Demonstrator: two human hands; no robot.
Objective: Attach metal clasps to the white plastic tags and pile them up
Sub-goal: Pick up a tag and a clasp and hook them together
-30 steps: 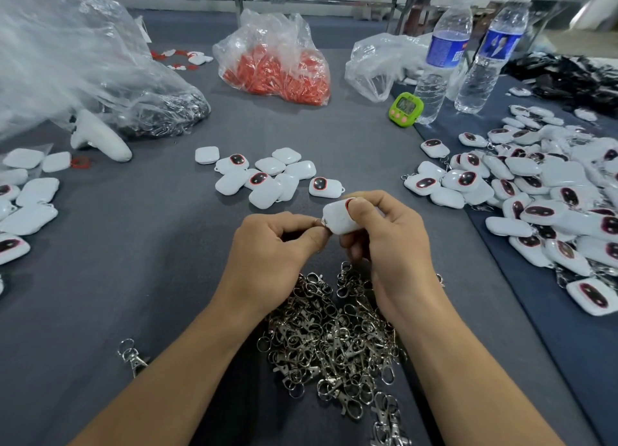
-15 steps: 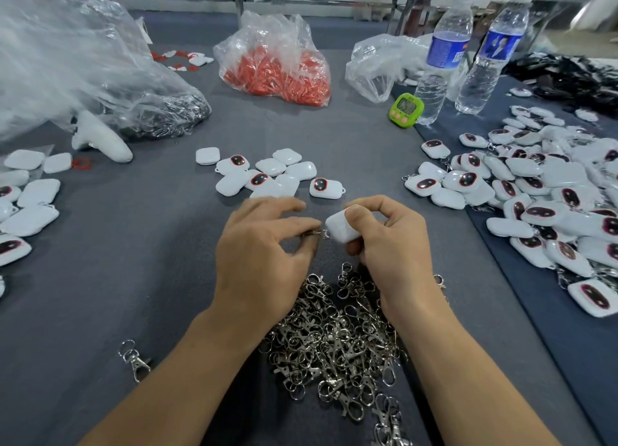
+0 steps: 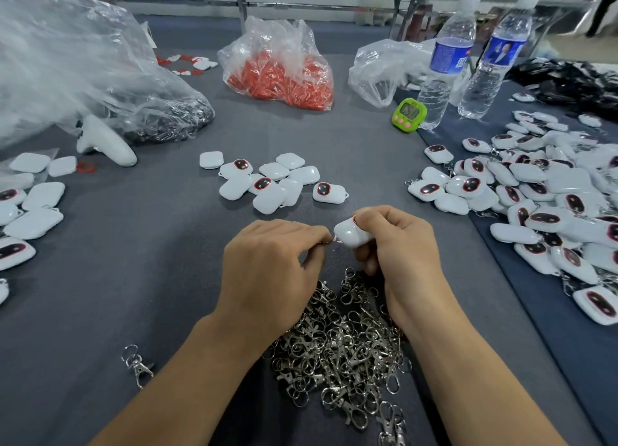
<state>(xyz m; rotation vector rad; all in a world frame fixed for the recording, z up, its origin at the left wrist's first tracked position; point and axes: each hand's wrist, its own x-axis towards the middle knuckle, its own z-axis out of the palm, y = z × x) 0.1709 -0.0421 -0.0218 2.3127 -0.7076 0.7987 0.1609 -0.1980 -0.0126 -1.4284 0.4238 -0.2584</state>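
Left hand (image 3: 271, 265) pinches a metal clasp (image 3: 334, 242), mostly hidden under its fingers. Its ring meets the corner of the white tag (image 3: 351, 234), which the right hand (image 3: 401, 248) grips above the clasp heap (image 3: 341, 345). The tag looks light, rigid and glossy, so probably slippery: hold it by the flat faces. Finished pile (image 3: 551, 194) is on the far right.

Grey table (image 3: 100, 295) under white tags (image 3: 272, 183), metal clasps (image 3: 341, 345), plastic bags (image 3: 277, 67), two water bottles (image 3: 444, 67).
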